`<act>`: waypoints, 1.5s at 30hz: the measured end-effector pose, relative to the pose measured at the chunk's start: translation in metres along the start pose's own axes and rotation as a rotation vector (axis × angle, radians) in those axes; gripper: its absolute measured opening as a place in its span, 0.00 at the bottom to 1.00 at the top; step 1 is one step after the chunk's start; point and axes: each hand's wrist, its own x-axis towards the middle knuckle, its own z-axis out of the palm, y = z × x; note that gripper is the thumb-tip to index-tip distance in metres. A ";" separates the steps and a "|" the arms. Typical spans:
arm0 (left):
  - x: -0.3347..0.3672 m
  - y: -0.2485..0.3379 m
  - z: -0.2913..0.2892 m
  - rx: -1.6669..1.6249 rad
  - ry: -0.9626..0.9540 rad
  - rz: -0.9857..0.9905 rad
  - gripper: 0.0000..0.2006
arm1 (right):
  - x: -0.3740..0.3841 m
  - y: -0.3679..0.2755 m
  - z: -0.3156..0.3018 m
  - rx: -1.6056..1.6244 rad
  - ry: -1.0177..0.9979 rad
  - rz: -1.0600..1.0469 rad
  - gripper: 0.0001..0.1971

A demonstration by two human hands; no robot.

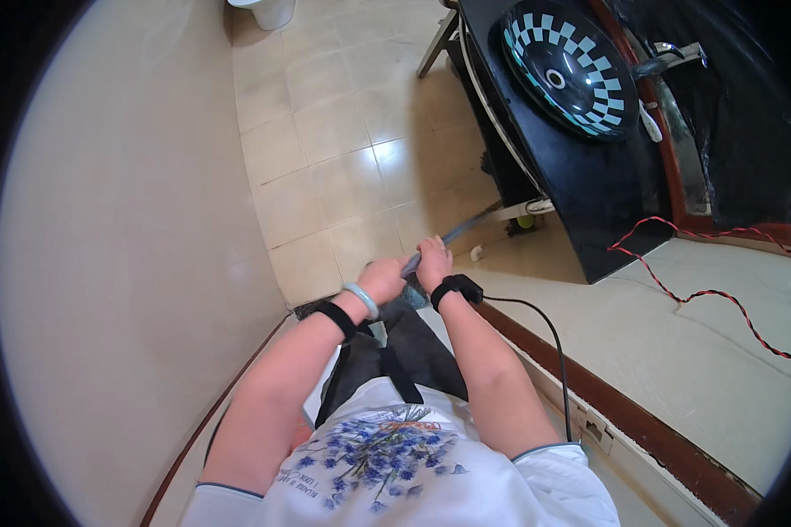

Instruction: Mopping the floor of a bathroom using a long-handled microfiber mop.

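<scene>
Both my hands are closed around a grey pole (468,227) in front of my legs. My left hand (383,282) grips it close to its near end, wearing a pale bangle and a black wrist band. Just ahead and to the right, my right hand (433,263) wraps the same pole; a black device with a cable is strapped to that wrist. The pole slants away to the right toward the underside of a black counter (580,206). Its far end is hidden there, so its kind does not show.
A black basin (555,79) with a checkered rim sits on the counter beside a tap (668,60). A red-and-black twisted wire (668,277) hangs at right. Pale tiles (343,149) cover the floor, a wall (141,202) rises at left, and a white fixture (271,10) stands far off.
</scene>
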 end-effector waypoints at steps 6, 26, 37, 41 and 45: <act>0.012 -0.011 0.023 0.020 -0.037 -0.042 0.19 | -0.006 0.007 0.010 -0.023 -0.040 0.143 0.15; -0.188 -0.044 -0.033 -0.060 0.195 -0.287 0.22 | -0.066 -0.135 0.043 0.305 -0.171 -0.453 0.17; -0.109 -0.002 0.026 -0.088 0.269 -0.272 0.19 | -0.040 -0.037 0.033 0.013 -0.068 -0.291 0.15; -0.076 0.004 0.048 -0.069 0.290 -0.227 0.18 | -0.032 -0.014 0.026 -0.042 -0.050 -0.039 0.18; -0.083 -0.001 0.049 -0.032 0.258 -0.230 0.21 | -0.029 -0.017 0.023 0.082 -0.260 0.127 0.19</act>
